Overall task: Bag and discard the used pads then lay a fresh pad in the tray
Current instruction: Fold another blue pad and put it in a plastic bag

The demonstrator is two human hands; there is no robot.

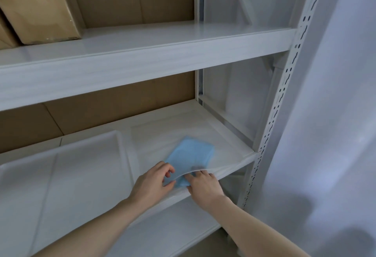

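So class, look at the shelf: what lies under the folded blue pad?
The folded blue pad lies on a white sheet spread over the shelf. Its near end is covered by both hands, left hand and right hand, so what lies beneath that end cannot be seen.

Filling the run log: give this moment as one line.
stage: fetching pad | both hands on folded blue pad at shelf edge | white plastic tray left, no pad visible
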